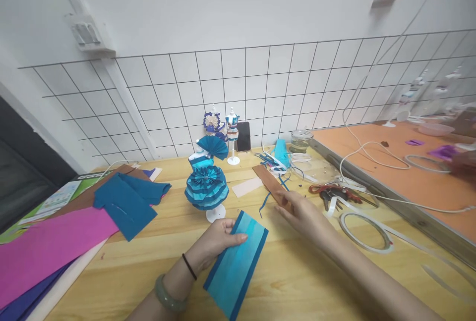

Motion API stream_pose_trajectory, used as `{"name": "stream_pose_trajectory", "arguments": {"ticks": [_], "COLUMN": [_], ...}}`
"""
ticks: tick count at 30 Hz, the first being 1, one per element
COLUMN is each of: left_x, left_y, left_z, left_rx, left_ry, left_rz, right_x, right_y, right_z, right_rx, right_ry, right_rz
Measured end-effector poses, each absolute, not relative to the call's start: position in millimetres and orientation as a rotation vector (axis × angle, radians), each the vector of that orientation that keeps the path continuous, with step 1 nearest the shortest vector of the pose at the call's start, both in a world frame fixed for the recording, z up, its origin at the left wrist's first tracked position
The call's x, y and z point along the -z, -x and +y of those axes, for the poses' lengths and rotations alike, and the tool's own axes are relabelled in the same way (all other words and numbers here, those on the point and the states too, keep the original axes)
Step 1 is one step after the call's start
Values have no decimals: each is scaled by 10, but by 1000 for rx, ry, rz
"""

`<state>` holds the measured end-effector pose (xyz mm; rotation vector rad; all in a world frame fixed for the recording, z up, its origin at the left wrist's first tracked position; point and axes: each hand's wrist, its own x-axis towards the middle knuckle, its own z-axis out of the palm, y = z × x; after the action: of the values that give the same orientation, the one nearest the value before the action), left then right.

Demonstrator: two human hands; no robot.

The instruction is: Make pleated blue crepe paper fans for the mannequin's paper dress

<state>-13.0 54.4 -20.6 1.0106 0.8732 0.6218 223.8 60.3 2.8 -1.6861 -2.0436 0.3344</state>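
Between the thumb and fingers of my left hand [219,241] is a light-blue paper strip [240,261] with dark-blue edges, slanting over the table. My right hand [303,214] is closed at the near end of a brown paper strip [268,181] lying on the table; its fingertips partly hide that end. Just beyond my left hand stands a small dress form [206,182] on a round white base, dressed in pleated blue paper with a fan shape on top. A pale paper piece [247,187] lies beside the brown strip.
Coloured paper sheets [74,234] and folded dark-blue paper [126,202] lie left. Two smaller dress forms and a phone [243,136] stand at the back. A tape roll [366,232], scissors [330,194] and a glass jar [301,140] are right, with a cable crossing an orange table [401,162].
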Motion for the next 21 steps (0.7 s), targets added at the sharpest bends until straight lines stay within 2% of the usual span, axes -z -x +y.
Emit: {"name": "stream_pose_trajectory", "arguments": {"ticks": [6, 13, 16, 21], "left_x": [245, 225, 202, 172], "left_y": [143, 125, 105, 100], "left_z": [560, 545, 534, 526], "left_rx": [-654, -636, -637, -652], "left_ry": [-1023, -1030, -1037, -1065], "left_rz": [862, 922, 924, 894], "right_x": [-100, 319, 463, 453], "right_y": [-2220, -2793, -2941, -2954], "right_z": [190, -331, -376, -343], "right_rx": [-334, 184, 411, 301], "right_ry": [1749, 1697, 1863, 2026], "right_rz": [-2271, -2277, -2144, -2089]}}
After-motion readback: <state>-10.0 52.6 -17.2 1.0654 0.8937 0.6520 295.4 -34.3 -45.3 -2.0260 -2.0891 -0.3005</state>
